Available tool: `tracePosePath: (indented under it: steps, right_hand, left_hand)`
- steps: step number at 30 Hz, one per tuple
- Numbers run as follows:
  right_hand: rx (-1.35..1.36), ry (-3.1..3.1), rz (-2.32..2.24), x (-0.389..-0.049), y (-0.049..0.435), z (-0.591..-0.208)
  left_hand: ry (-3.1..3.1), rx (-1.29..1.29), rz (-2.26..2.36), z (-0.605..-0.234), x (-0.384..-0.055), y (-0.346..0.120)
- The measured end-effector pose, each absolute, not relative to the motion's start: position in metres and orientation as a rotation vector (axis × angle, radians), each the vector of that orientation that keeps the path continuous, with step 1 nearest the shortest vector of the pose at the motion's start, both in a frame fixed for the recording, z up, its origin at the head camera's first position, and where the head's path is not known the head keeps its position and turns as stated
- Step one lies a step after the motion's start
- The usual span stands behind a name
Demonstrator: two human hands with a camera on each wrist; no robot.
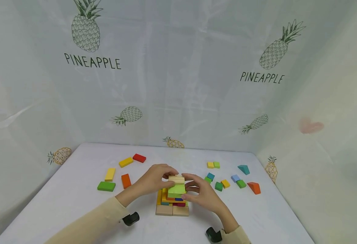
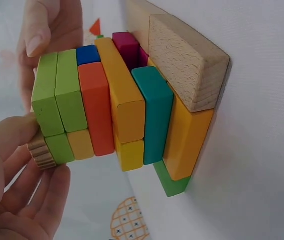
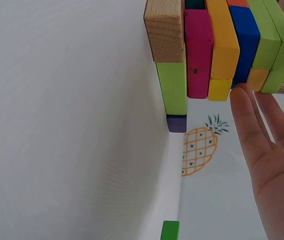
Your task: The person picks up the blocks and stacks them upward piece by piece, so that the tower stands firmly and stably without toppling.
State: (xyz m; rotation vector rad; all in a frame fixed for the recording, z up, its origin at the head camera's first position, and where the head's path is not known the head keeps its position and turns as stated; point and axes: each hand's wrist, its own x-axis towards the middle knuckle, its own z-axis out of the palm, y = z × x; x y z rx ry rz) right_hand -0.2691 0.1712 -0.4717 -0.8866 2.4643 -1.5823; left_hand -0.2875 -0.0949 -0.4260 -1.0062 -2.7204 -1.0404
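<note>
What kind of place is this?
Probably a play or filming corner indoors: there's a white table, a pineapple-printed cloth hanging around it, and a colourful block tower with loose blocks on both sides.

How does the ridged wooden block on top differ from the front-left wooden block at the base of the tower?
The ridged block has grooves along it; the base block has plain, flat faces. The ridged block sits at the top of the tower, the base block at the bottom. The left hand holds the ridged block; no hand touches the base block. Both look like pale, bare wood.
</note>
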Motion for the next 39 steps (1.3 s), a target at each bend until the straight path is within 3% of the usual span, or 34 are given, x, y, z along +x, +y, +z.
tracePosePath:
  steps: [28,39]
  right_hand:
    - [-0.873,2.452,-1.598,-0.269,0.17,-0.471]
    - [-0.873,2.47,-1.599,-0.27,0.169,-0.472]
  left_hand:
    - [-2.712,-1.067,-1.083,-0.432,-0.296,-0.107]
    - [-2.726,-0.836,-0.904,-0.441,-0.362,-0.178]
